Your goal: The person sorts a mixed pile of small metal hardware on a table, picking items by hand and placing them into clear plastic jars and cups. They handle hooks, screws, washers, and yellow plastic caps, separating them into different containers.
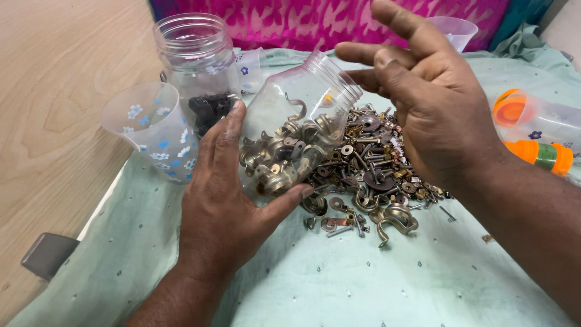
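My left hand [227, 200] grips a clear plastic jar [296, 124] tilted on its side, its open mouth pointing up and right. Several metal clamps and hooks lie inside the jar. My right hand [433, 100] hovers open just right of the jar's mouth, fingers spread, holding nothing. Beneath it lies a pile of mixed metal hardware [369, 169]: screws, washers, saddle clamps.
A second clear jar [196, 57] with dark parts stands upright at the back left, beside a flowered plastic cup [148, 130]. Another cup [454, 27] is behind my right hand. An orange-capped container [535, 130] lies at right. A pale green cloth [339, 278] covers the table.
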